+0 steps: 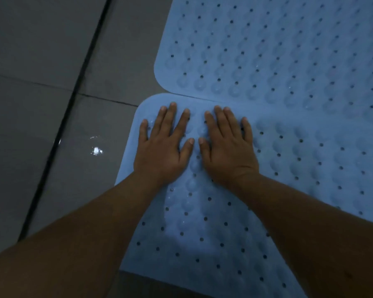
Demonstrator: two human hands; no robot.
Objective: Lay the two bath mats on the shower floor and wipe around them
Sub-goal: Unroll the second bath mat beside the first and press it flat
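Two light blue rubber bath mats with bumps and small holes lie flat on the grey tiled floor. The far mat (278, 46) fills the upper right. The near mat (202, 233) lies below it, and their edges meet or slightly overlap along a seam. My left hand (164, 149) and my right hand (226, 147) rest palm down, side by side, on the near mat's upper left corner. Fingers are spread and flat, thumbs almost touching. Neither hand holds anything.
Grey floor tiles (41, 61) with dark grout lines cover the left side. A small shiny wet patch (96, 150) glints on the tile just left of the near mat. No cloth is in view.
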